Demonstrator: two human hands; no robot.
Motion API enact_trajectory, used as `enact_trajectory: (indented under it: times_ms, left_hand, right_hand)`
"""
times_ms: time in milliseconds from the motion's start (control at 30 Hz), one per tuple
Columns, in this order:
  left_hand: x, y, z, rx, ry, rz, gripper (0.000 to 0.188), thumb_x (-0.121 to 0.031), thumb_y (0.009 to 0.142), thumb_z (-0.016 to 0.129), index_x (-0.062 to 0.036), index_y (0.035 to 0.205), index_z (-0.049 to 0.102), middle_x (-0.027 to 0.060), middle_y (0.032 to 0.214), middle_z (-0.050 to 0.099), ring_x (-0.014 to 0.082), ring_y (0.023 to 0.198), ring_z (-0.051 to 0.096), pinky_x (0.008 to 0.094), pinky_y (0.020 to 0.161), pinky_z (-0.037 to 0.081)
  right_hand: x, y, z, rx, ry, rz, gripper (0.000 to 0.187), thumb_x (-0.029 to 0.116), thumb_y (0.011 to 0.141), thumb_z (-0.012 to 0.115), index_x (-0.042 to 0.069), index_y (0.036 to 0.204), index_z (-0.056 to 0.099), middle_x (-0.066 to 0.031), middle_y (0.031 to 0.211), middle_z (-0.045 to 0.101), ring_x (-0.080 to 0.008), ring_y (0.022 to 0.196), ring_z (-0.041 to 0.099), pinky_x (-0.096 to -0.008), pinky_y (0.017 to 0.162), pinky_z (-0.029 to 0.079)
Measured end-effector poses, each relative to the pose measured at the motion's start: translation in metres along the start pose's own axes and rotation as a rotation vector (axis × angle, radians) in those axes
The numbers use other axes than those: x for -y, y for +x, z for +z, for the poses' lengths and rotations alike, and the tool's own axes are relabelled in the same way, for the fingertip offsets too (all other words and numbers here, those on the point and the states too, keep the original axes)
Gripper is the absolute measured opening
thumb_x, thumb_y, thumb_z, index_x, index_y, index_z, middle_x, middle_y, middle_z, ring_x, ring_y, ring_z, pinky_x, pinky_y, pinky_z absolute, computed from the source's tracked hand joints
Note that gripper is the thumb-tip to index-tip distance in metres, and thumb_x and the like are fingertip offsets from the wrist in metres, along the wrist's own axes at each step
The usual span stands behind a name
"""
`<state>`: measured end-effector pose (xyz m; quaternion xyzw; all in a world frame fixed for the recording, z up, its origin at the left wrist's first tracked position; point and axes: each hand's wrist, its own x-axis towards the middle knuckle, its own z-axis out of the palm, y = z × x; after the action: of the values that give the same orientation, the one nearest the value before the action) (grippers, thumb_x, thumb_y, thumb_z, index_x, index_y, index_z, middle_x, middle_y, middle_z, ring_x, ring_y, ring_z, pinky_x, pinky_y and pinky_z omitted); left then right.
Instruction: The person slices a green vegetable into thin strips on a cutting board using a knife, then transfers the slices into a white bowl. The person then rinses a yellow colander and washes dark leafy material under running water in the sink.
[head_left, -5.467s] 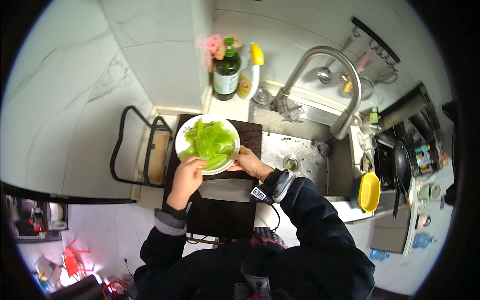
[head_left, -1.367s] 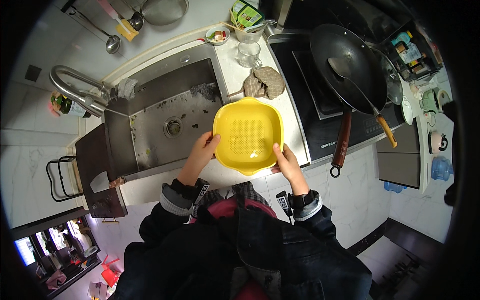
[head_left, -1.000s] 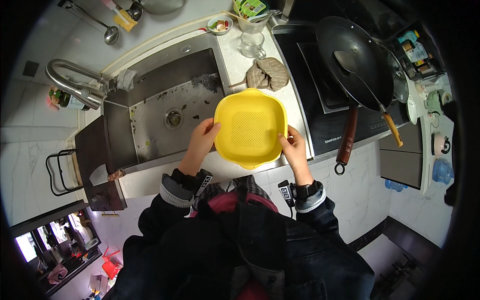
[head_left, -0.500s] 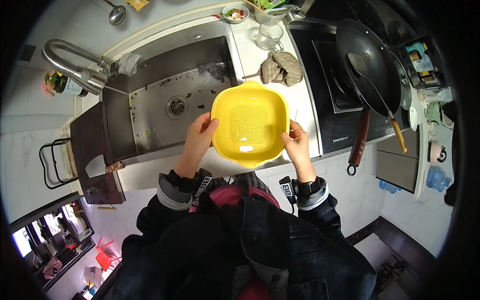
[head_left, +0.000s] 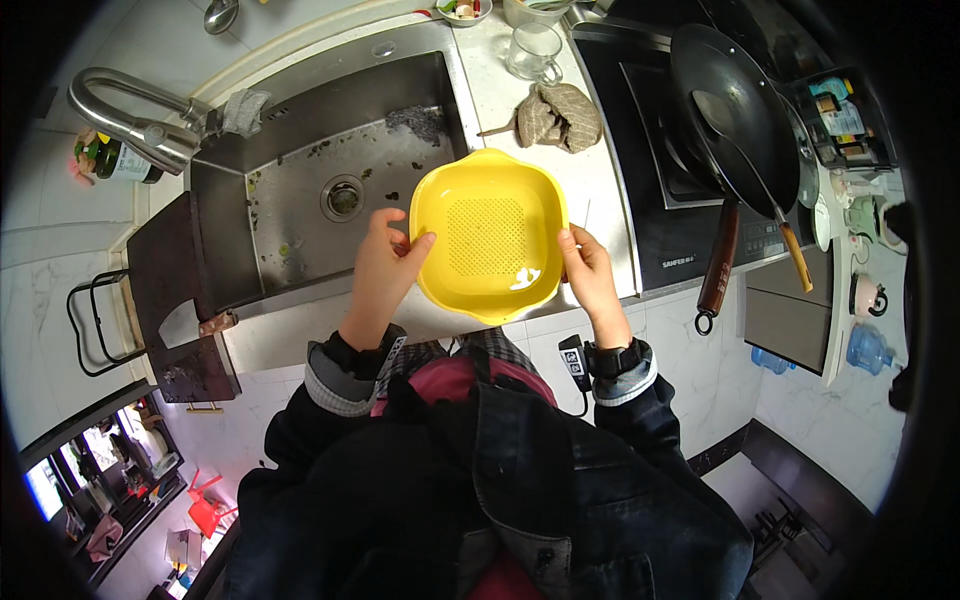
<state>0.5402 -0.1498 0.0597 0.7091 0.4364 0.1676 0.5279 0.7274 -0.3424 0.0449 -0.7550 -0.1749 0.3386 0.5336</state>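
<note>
A yellow colander [head_left: 487, 236], roundish-square with rows of small holes in its base, is between my hands over the counter's front, beside the sink. Nothing lies in it. At its left rim is my left hand [head_left: 386, 264], thumb on the edge and index finger lifted away; its other fingertips are partly hidden. My right hand [head_left: 590, 278] grips the right rim, its thumb on top and the other fingers mostly out of sight behind the wall.
Bits of greens lie in the steel sink [head_left: 300, 190]. A cleaver [head_left: 181, 325] rests on a dark board [head_left: 165, 265] at left. Behind the colander are a brown cloth [head_left: 572, 116] and a glass mug [head_left: 535, 52]. Right, a wok [head_left: 735, 110] with a spatula [head_left: 752, 165] stands on the cooktop [head_left: 665, 235].
My left index finger has lifted and spread from the rim. The colander's tilt has changed slightly, shifting the shine inside it. The whole view has moved a little.
</note>
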Motion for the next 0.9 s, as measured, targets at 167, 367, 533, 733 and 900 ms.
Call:
enact_trajectory:
  times_ms: [167, 367, 533, 733, 900]
  left_hand:
    - [-0.014, 0.001, -0.004, -0.053, 0.492, 0.217, 0.028, -0.022, 0.080, 0.067, -0.0018, 0.074, 0.050, 0.0134, 0.066, 0.057, 0.0266, 0.056, 0.056, 0.0353, 0.051, 0.041]
    - [-0.019, 0.006, -0.006, 0.055, 0.266, 0.152, 0.026, -0.015, 0.083, 0.061, 0.0024, 0.070, 0.048, 0.0157, 0.059, 0.052, 0.0241, 0.049, 0.050, 0.0344, 0.049, 0.038]
    - [-0.021, 0.004, -0.010, 0.076, 0.208, 0.171, 0.022, -0.012, 0.084, 0.059, 0.0032, 0.072, 0.049, 0.0141, 0.057, 0.050, 0.0185, 0.048, 0.047, 0.0316, 0.048, 0.037]
    - [-0.019, 0.004, -0.013, 0.055, 0.167, 0.190, 0.023, -0.012, 0.084, 0.060, 0.0032, 0.072, 0.047, 0.0123, 0.055, 0.048, 0.0140, 0.049, 0.044, 0.0300, 0.048, 0.037]
    - [-0.015, 0.005, -0.016, 0.064, 0.136, 0.193, 0.022, -0.010, 0.084, 0.059, 0.0027, 0.072, 0.046, 0.0091, 0.054, 0.047, 0.0100, 0.050, 0.042, 0.0280, 0.047, 0.036]
  right_hand:
    - [-0.007, -0.008, -0.002, 0.066, 0.072, 0.088, 0.047, 0.041, 0.099, 0.039, -0.002, 0.097, 0.060, -0.0008, 0.068, 0.054, -0.0064, 0.055, 0.047, -0.0204, 0.053, 0.041]
    - [-0.014, -0.013, -0.003, 0.084, 0.096, 0.116, 0.056, 0.049, 0.097, 0.037, -0.003, 0.097, 0.059, -0.0021, 0.071, 0.054, -0.0081, 0.057, 0.050, -0.0211, 0.053, 0.044]
    - [-0.017, -0.014, -0.001, 0.074, 0.073, 0.145, 0.069, 0.058, 0.094, 0.031, -0.004, 0.097, 0.058, -0.0053, 0.075, 0.056, -0.0105, 0.061, 0.054, -0.0222, 0.055, 0.048]
    - [-0.016, -0.014, 0.000, 0.083, 0.058, 0.141, 0.074, 0.062, 0.093, 0.027, -0.005, 0.098, 0.058, -0.0062, 0.075, 0.057, -0.0112, 0.061, 0.055, -0.0224, 0.055, 0.048]
    - [-0.014, -0.014, -0.001, 0.086, 0.022, 0.139, 0.073, 0.061, 0.093, 0.029, -0.006, 0.099, 0.058, -0.0059, 0.073, 0.057, -0.0106, 0.060, 0.054, -0.0220, 0.054, 0.047]
